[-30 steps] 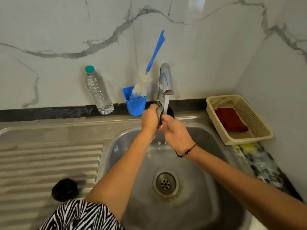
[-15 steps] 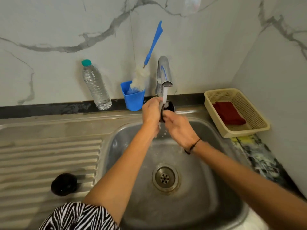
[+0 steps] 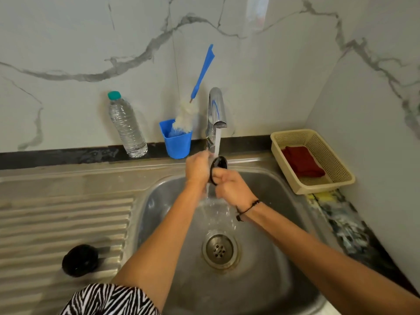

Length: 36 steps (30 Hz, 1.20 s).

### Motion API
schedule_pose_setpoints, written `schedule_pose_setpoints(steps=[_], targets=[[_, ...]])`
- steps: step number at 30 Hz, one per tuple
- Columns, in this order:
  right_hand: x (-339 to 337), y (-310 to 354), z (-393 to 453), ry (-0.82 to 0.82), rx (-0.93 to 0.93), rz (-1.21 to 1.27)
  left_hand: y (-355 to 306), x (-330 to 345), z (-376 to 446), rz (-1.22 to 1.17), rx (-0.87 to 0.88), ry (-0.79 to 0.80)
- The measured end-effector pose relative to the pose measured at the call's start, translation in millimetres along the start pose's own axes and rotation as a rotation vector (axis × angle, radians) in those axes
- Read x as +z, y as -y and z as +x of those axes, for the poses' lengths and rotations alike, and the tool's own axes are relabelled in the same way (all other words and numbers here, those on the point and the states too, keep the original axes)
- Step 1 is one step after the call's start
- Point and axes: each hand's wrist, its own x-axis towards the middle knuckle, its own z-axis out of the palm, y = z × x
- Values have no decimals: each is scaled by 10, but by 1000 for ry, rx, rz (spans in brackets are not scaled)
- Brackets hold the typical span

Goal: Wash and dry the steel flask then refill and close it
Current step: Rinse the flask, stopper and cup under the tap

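Both hands are washing a black lid (image 3: 218, 164) under the tap (image 3: 217, 108) stream over the sink (image 3: 284, 223): left hand (image 3: 197, 168) and right hand (image 3: 229, 185) are gripping its rim. No flask body is showing. Next, probably rinsing, then drying

Two hands (image 3: 197, 167) (image 3: 231, 187), one bottle (image 3: 127, 126), one basket (image 3: 313, 189), one brush (image 3: 197, 92).

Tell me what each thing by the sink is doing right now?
Tap: running.
Black ring part: held under the water by both hands.
Left hand: gripping it.
Right hand: gripping it.
Water bottle: upright, capped.
Brush: standing in blue cup.
Red cloth: lying in basket.
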Motion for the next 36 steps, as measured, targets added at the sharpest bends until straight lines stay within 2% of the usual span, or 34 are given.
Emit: schedule_pose_setpoints(steps=[1,2,4,5,6,8,11,13,15,17,20,21,23,24,25,27,29,30,31,32,33,34,36], targets=[[-22,-36,-23,15,-80,-104,-27,-14,15,28,-24,5],[-75,-80,-45,64,-239,-354,-59,-32,27,58,-99,28],[-241,-247,-7,110,-596,-977,-151,-87,31,157,-324,173],[-313,-315,45,122,-718,-1172,-173,-120,31,202,-412,256],[-358,-331,79,117,-785,-1265,-167,-146,45,203,-452,288],[-348,-292,128,67,-770,-1219,-144,-147,60,75,-441,267],[-195,-94,160,-136,-394,-757,-40,-50,20,-150,-217,182],[-101,28,192,-194,-176,-366,24,-4,-27,-238,-69,126],[-27,61,147,-178,-153,-234,10,-1,10,-259,-5,76],[-79,1,68,-48,-302,-465,-34,-24,66,-172,-18,69],[-400,-116,174,210,-674,-1093,-127,-110,51,-28,-217,161],[-508,-102,239,246,-816,-1249,-137,-132,46,5,-290,216],[-641,-74,332,197,-1048,-1437,-176,-153,24,44,-362,276],[-631,-53,322,160,-1047,-1454,-184,-138,45,45,-353,279],[-553,-61,273,129,-948,-1424,-187,-113,67,50,-324,268],[-305,-134,138,43,-613,-1215,-152,-63,109,74,-220,186],[-59,-142,27,71,-162,-721,-49,-52,134,45,-122,105],[28,-109,0,102,-41,-418,4,-66,143,33,-77,79],[63,-83,-11,83,-9,-165,42,-85,141,17,-46,60],[58,-87,-9,40,-6,-56,58,-104,141,6,-31,52],[34,-70,-25,38,-30,-54,46,-120,140,12,-44,64],[2,-48,-43,61,-83,-192,19,-139,140,39,-87,91],[-72,-124,-38,101,-257,-638,-70,-162,126,95,-243,168]])
